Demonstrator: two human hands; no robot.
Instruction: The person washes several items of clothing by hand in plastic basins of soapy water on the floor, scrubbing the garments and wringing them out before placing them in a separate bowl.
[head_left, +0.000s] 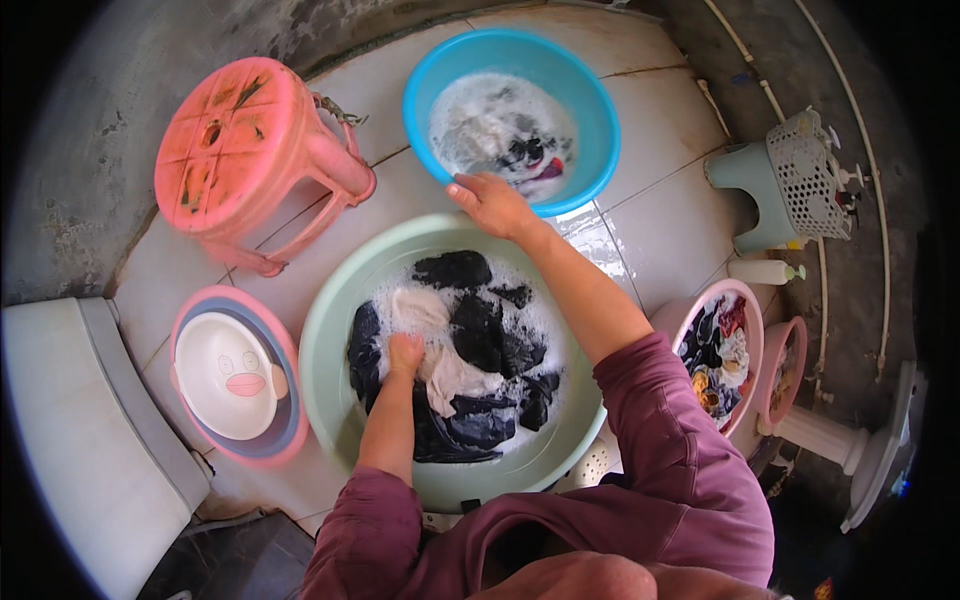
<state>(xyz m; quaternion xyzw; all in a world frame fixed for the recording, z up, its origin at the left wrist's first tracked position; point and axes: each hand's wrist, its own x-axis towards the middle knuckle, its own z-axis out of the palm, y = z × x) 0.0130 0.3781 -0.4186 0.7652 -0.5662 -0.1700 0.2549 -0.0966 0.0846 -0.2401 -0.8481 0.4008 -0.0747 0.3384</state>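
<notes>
A large pale green basin (330, 300) in front of me holds sudsy water with dark garments (480, 330) and a light cloth (457, 379). My left hand (406, 352) is down in the suds beside the light cloth; its fingers are partly hidden, so what it grips cannot be told. My right hand (487, 201) rests on the near rim of a blue basin (604, 124), the thumb and fingers at the edge. Inside the blue basin lie foam, a pale cloth (480, 131) and dark and red cloth pieces (544, 161).
A worn pink plastic stool (225, 142) stands at upper left, above nested basins (289, 420). To the right are a pink basin of clothes (756, 330), a smaller pink basin (801, 352), a bottle (757, 271), a grey-green stool (757, 195) and a pedestal (821, 439).
</notes>
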